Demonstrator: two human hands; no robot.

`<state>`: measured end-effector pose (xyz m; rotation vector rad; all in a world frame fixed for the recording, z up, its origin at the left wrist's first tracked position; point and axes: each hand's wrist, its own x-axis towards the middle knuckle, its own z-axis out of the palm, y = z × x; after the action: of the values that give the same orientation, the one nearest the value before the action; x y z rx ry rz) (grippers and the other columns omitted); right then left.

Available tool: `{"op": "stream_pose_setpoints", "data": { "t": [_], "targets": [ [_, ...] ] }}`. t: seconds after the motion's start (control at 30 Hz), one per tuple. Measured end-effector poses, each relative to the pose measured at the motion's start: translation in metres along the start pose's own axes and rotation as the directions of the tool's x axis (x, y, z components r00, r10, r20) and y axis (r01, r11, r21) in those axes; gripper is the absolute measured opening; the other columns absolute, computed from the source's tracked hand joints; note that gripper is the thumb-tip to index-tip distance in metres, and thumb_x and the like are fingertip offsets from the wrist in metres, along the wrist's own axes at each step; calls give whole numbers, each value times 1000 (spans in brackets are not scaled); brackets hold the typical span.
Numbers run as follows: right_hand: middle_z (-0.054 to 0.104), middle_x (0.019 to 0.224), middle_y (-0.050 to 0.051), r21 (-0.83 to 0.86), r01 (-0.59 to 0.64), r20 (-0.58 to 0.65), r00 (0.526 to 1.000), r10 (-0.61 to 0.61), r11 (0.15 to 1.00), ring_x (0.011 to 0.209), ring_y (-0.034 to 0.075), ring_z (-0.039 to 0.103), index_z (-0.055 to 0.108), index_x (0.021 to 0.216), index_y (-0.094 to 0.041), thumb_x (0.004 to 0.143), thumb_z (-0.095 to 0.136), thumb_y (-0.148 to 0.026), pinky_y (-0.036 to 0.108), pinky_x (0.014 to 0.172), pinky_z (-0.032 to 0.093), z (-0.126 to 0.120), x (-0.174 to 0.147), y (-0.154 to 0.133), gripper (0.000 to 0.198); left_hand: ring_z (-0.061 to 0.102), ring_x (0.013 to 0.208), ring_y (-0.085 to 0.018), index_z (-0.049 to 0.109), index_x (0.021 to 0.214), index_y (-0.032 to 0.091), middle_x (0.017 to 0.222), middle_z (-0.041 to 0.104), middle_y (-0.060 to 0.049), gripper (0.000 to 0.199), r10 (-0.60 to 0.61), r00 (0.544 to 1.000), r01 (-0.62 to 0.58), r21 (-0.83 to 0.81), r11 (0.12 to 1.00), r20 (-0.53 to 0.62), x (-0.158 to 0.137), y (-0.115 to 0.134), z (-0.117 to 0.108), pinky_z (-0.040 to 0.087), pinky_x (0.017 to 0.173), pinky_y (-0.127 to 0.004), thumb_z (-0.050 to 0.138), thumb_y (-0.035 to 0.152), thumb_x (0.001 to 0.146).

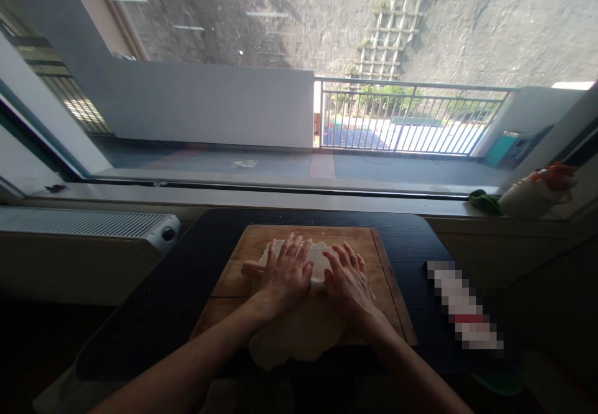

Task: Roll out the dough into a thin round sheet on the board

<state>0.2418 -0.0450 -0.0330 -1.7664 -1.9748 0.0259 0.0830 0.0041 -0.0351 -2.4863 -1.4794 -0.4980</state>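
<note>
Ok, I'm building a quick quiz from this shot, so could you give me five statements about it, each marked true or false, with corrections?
1. The left hand and right hand are both over the dough. True.
2. A rolling pin handle sticks out beyond the right hand. False: it sticks out beyond the left hand.
3. The wooden board lies on a dark table. True.
4. The dough lies wholly within the board. False: it reaches past the board's near edge.
5. A railing shows outside the window. True.
</note>
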Motion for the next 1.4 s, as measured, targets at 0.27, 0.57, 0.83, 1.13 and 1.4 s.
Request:
{"op": "stream_pose_setpoints", "data": {
  "t": [0.27,0.57,0.83,1.13,1.4],
  "targets": [
    [39,139,4,9,-69,17,997,69,998,136,23,19,46,127,-27,87,39,-26,45,107,19,4,7,5,41,25,135,-27,38,137,22,141,41,-8,49,-9,1000,9,3,1000,3,6,1,3,15,109,-54,30,37,91],
    [38,140,6,26,-132,57,990,130,991,135,25,19,45,128,-23,86,41,-28,46,107,19,4,19,10,43,28,134,-26,37,137,23,141,42,-6,48,-25,1000,25,-1,1000,5,18,1,5,16,109,-52,30,37,91],
    [39,139,3,0,-18,-12,1000,18,1000,137,22,16,47,126,-28,89,36,-29,44,109,14,1,-5,-1,38,21,137,-26,37,137,24,142,40,-6,49,16,1000,-16,5,1000,-5,-5,3,0,8,111,-52,30,39,92],
    [41,137,6,-6,-79,14,997,79,997,136,26,18,49,125,-25,87,40,-28,46,107,17,2,7,4,39,21,137,-26,38,137,24,142,40,-4,49,0,1000,0,-24,1000,-5,7,4,-2,9,112,-50,32,39,91],
    [39,139,6,-22,-60,-18,998,60,998,137,25,15,48,126,-24,89,39,-28,46,108,15,1,11,3,39,23,136,-27,38,136,25,141,42,-4,48,-9,1000,9,-33,999,-19,10,6,-1,9,112,-51,33,38,91]
  ]
}}
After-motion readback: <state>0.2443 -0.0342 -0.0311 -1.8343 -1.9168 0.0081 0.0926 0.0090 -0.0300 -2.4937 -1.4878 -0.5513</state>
